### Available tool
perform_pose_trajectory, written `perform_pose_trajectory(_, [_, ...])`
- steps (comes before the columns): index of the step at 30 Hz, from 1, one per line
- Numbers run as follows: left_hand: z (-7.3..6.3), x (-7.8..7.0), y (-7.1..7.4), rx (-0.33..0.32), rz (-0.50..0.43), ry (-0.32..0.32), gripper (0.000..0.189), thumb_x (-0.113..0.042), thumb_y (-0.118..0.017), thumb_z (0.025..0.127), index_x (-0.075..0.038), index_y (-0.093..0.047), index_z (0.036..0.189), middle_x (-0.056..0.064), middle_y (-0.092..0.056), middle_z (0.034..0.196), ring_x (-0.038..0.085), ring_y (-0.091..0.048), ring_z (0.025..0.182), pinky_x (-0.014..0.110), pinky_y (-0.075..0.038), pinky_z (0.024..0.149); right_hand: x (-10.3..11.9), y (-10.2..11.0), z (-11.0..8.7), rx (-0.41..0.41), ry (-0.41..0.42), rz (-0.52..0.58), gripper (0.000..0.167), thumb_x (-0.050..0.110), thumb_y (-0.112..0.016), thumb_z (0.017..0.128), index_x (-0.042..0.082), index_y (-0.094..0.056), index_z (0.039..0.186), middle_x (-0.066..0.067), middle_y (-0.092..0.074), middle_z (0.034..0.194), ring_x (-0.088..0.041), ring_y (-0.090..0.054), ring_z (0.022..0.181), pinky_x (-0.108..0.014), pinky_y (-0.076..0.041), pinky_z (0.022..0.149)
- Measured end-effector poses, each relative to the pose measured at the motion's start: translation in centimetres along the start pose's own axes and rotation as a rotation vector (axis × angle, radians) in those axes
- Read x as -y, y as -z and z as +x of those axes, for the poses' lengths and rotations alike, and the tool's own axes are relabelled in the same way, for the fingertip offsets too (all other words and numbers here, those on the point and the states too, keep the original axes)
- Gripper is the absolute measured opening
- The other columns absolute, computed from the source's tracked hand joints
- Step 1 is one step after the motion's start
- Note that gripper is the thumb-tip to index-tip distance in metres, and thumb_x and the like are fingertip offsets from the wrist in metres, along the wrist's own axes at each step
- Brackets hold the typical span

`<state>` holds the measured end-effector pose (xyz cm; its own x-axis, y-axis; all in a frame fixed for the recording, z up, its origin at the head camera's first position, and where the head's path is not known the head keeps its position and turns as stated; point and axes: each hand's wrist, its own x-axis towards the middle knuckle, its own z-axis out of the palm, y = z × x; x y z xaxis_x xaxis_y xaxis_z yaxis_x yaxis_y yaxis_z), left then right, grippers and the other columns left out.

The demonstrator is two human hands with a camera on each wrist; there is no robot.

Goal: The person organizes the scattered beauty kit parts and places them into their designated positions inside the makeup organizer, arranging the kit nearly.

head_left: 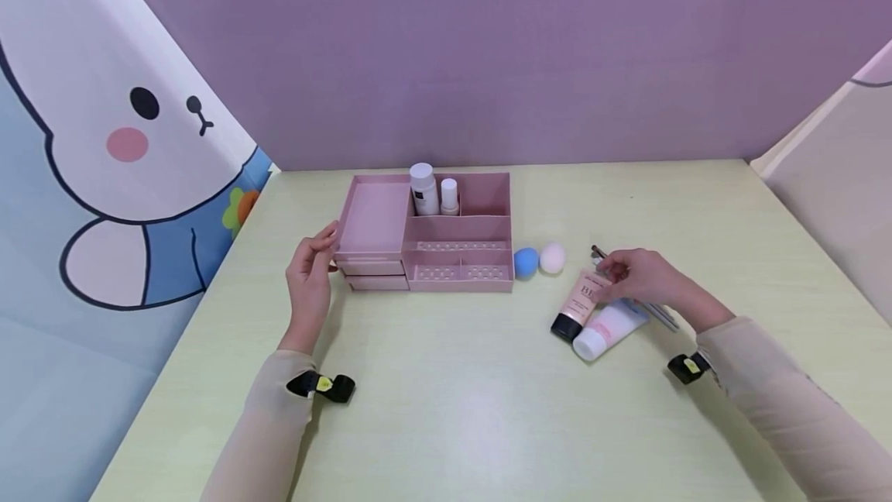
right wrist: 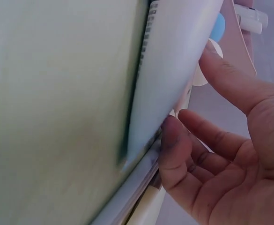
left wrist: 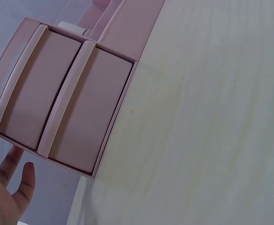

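A pink desktop organizer (head_left: 376,215) stands at the back of the table, two drawers (left wrist: 87,103) at its left front. My left hand (head_left: 310,273) rests against its left side with fingers (left wrist: 26,180) extended. At the right, my right hand (head_left: 637,277) grips the upper end of a pinkish BB cream tube (head_left: 581,297) with a black cap, thumb and bent fingers at its edges. A white squeeze tube (head_left: 609,329) lies beside it, partly under the hand. Slim sticks or pencils (head_left: 662,316) lie beneath the right hand, their middles hidden.
A white bottle (head_left: 423,190) and a smaller white-capped bottle (head_left: 449,198) stand in the organizer's back compartment. A blue ball-shaped sponge (head_left: 526,263) and a pale pink one (head_left: 553,258) sit by its right side. A purple backdrop (head_left: 488,60) rises behind the table (head_left: 446,409).
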<state>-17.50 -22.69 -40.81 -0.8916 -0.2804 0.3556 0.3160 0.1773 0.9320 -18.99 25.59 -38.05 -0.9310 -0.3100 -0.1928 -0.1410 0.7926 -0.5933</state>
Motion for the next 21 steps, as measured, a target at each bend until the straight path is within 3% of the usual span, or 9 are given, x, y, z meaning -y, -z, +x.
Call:
perform_pose_trajectory(9, [0.03,0.00,-0.01,-0.001,0.000,-0.005,0.024,-0.014,-0.046,0.105,0.006,-0.058,0.112,0.002,-0.061,0.138,0.015,-0.057,0.117,0.029,-0.045,0.078,0.53,-0.35,0.30,-0.007,-0.012,-0.009,0.061,0.031,-0.085,0.077,-0.006,-0.064,0.120,-0.006,-0.059,0.090,-0.021,-0.049,0.083,-0.032,-0.042,0.069])
perform_pose_trajectory(15, [0.02,0.02,-0.03,0.002,0.002,0.000,0.024,-0.015,-0.046,0.106,0.005,-0.058,0.112,0.001,-0.060,0.138,0.017,-0.057,0.118,0.029,-0.045,0.079,0.71,-0.56,0.36,-0.014,-0.013,0.087,0.055,0.026,-0.084,0.078,-0.004,-0.064,0.120,-0.005,-0.056,0.089,-0.022,-0.048,0.084,-0.032,-0.041,0.070])
perform_pose_trajectory(21, [0.06,0.09,-0.02,0.002,0.000,-0.003,0.024,-0.015,-0.046,0.106,0.005,-0.058,0.113,0.001,-0.060,0.139,0.017,-0.056,0.119,0.027,-0.045,0.078,0.68,-0.82,0.45,-0.036,-0.004,0.254,0.051,0.017,-0.083,0.079,-0.002,-0.062,0.122,-0.010,-0.059,0.097,-0.022,-0.053,0.085,-0.033,-0.051,0.068])
